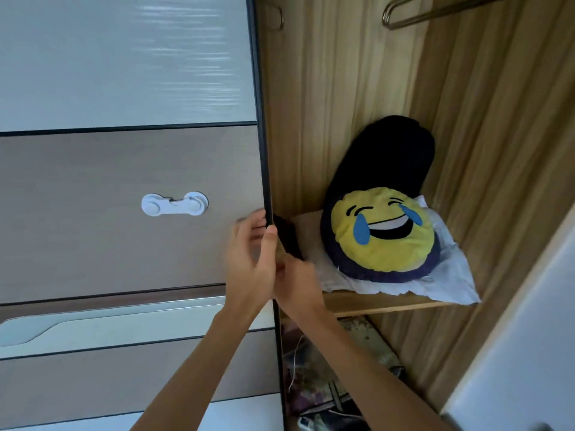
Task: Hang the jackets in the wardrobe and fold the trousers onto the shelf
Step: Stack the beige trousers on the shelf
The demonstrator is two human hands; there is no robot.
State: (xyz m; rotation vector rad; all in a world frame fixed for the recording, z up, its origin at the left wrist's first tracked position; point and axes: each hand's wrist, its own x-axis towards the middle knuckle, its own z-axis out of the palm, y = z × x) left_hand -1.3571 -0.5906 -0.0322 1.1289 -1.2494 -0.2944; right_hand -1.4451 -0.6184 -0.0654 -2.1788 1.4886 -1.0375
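A: Left half of frame?
B: Taken up by the sliding door, grey and white panels. A white child lock is stuck on at mid-left.
A: Hands?
B: Both seen at centre, at the door's dark edge. The left hand is wrapped round that edge, thumb on the near side, fingers on the panel face. The right hand is just beside it, touching it, partly hidden; its grip cannot be told. A dark object is seen just above it; whether it is held cannot be told.
A: Task items?
B: No jackets or trousers are made out. The wooden shelf is seen at centre right, inside the wardrobe.
A: On it?
B: A white cloth, with a yellow laughing-face cushion on top, and a black bundle behind it.
A: Upper right?
B: Metal hangers are seen.
A: Below the shelf?
B: Blurred clutter.
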